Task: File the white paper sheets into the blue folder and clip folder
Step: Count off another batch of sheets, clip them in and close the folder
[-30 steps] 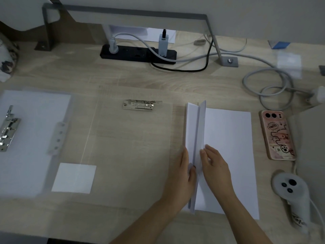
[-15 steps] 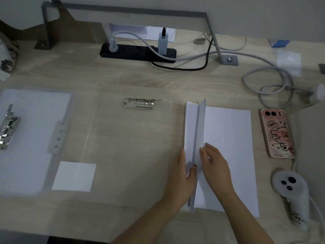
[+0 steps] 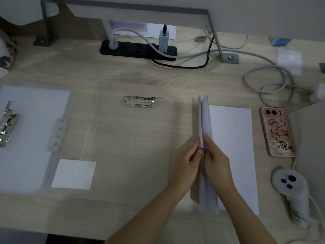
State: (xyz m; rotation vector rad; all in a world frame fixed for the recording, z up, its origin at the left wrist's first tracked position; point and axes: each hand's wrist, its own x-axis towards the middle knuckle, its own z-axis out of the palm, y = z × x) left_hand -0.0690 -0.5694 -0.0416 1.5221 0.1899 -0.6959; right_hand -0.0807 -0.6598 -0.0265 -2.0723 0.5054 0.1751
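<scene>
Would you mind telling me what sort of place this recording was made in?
Probably an office or home desk: a wooden desktop carrying a black power strip with plugged-in cables, a metal monitor riser, and a clip folder with paper.

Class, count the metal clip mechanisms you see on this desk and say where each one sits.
2. One metal clip lies loose mid-desk, left of the held paper sheets. The other clip sits on the folder at the far left edge. Others may lie out of frame.
</scene>
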